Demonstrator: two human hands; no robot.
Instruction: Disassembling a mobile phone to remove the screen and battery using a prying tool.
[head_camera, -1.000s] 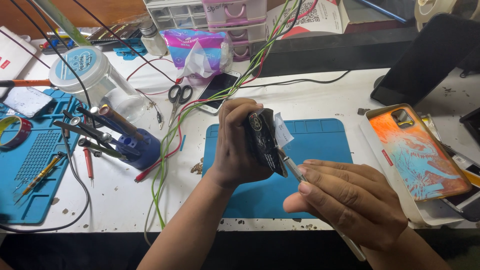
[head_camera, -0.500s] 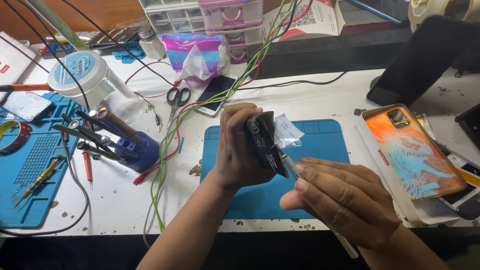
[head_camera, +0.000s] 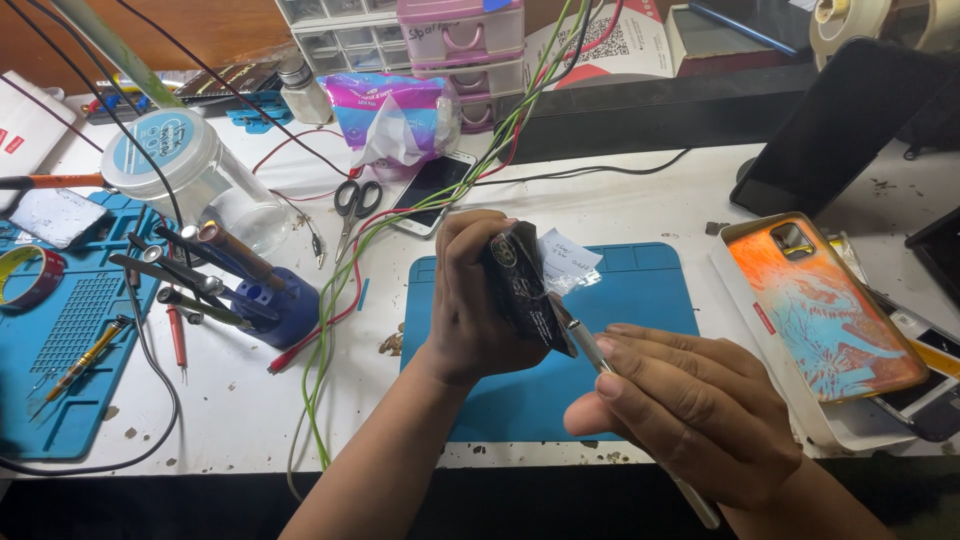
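Fingers of the left hand (head_camera: 475, 300) are wrapped tight around a black smartphone (head_camera: 525, 290), held on edge above the blue silicone work mat (head_camera: 640, 300), roughly mid-bench and a bit toward the near side. Right hand (head_camera: 690, 410) is pinched on a slim metal tool (head_camera: 585, 345), pen-style, tip sitting right at the phone's lower edge. Looks to me like the prying or poking stage, working along a seam or port, though I can't tell exactly what the tip touches. Whatever comes after probably wants a steady left grip and light pressure, since that thin shaft could skate off the glossy body.

Texture-wise: phone is glossy black and flat, with a small white paper tag (head_camera: 568, 258) and some crinkly clear film hanging off its far side. Mat is matte rubber with rounded corners.

Around it: an orange patterned phone case (head_camera: 825, 310) lies in a shallow white tray to the right, steel scissors (head_camera: 355, 200) sit on the far side, and a blue round holder (head_camera: 275, 310) full of screwdrivers stands to the left, with green and red wires (head_camera: 340, 290) draped across the white bench.
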